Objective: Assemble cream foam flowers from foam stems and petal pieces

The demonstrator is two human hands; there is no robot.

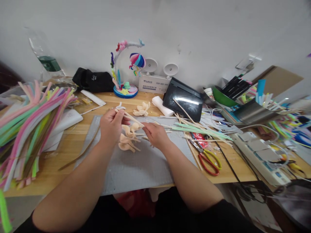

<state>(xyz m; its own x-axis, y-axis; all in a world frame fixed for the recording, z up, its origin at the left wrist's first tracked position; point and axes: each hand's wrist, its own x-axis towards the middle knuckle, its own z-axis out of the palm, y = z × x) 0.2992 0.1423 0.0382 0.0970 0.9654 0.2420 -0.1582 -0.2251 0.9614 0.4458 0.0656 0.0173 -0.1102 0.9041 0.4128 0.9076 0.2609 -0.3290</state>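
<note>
Between my hands runs a beige pipe cleaner (132,119), slanting down to the right. My left hand (112,124) pinches its upper left part, with fingers closed. A small whitish piece (120,106) sticks up above that thumb; whether it joins the pipe cleaner I cannot tell. The fingers of my right hand (155,133) are closed on the lower right end. Beneath and between the hands, several beige curled petal shapes (126,146) with stems lie on the grey cutting mat (143,170). Behind them sits a beige pipe-cleaner flower (142,109).
Pipe-cleaner bundles (31,129) cover the left side. Red-and-yellow-handled pliers (209,161) lie right of the mat, near a white power strip (262,158). Loose green pipe cleaners (199,130) and a black tablet-like object (183,98) lie behind. A pipe-cleaner ornament (125,91) stands by the wall.
</note>
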